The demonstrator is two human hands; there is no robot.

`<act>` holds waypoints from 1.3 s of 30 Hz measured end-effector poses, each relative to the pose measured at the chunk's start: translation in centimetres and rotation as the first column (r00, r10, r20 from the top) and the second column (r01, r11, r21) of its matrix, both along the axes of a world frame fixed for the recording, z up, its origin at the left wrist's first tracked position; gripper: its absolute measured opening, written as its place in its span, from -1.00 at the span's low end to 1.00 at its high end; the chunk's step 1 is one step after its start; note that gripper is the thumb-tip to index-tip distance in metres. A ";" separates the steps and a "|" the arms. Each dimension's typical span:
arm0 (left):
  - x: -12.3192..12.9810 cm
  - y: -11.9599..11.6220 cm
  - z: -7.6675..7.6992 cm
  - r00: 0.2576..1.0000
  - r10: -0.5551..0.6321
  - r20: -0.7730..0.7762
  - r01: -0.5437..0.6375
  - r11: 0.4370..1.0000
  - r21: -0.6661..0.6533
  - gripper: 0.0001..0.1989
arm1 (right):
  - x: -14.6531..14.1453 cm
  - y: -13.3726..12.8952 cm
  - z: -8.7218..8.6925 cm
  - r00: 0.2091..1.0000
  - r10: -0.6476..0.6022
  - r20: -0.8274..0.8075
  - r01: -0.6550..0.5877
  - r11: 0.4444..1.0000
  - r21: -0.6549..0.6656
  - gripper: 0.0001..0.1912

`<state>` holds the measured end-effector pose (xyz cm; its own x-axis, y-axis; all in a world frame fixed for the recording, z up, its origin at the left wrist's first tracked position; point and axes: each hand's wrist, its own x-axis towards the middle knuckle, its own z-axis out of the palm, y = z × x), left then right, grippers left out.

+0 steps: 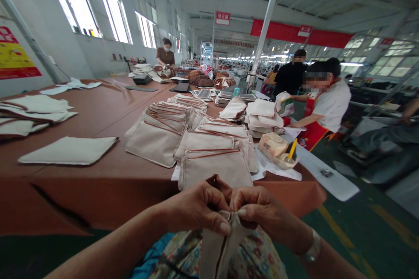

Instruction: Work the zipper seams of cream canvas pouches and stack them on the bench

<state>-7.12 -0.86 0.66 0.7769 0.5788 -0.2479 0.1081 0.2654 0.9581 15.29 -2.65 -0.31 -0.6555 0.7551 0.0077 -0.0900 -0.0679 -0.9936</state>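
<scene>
Canvas pouch (218,250) sits pinched at its top edge, my left hand (196,207) and right hand (262,211) both closed on it, just off the surface (65,187).

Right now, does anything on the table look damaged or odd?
Yes: the brown table covering has a long dark slit near its front edge, left of the canvas pouch pinched by the left hand and right hand. It may be a tear or crease; I cannot tell.

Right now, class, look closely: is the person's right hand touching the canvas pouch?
Touching. The head view shows the right hand pinching the top edge of the canvas pouch between thumb and fingers.
</scene>
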 end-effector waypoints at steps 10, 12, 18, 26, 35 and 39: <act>0.0 0.1 -0.3 0.999 0.036 0.036 -0.038 0.998 0.050 -0.64 | -0.1 -1.6 1.3 0.967 -0.153 0.203 0.013 0.826 0.563 -0.81; -0.1 0.0 -0.1 0.998 0.025 0.056 -0.027 0.998 0.050 -0.65 | -0.5 -1.5 0.8 0.951 -0.205 0.230 0.038 0.819 0.572 -0.76; -0.4 -0.5 0.6 0.998 0.048 0.028 -0.049 0.998 0.028 -0.60 | -0.3 -1.4 -0.7 0.947 -0.216 0.236 0.141 0.944 0.300 -0.64; -0.2 -0.6 0.3 0.993 0.116 -0.015 -0.113 0.987 0.118 -0.59 | -0.9 -1.7 -0.1 0.966 -0.168 0.196 0.138 0.977 0.161 -0.62; 0.6 -0.7 0.3 0.978 0.201 -0.054 -0.195 0.976 0.101 -0.68 | -0.9 -1.6 -0.7 0.958 -0.185 0.220 0.156 0.978 0.141 -0.81; 1.0 -0.8 0.5 0.976 0.214 -0.048 -0.208 0.973 0.103 -0.73 | -1.1 -1.6 -0.4 0.965 -0.183 0.186 0.161 0.979 0.128 -0.80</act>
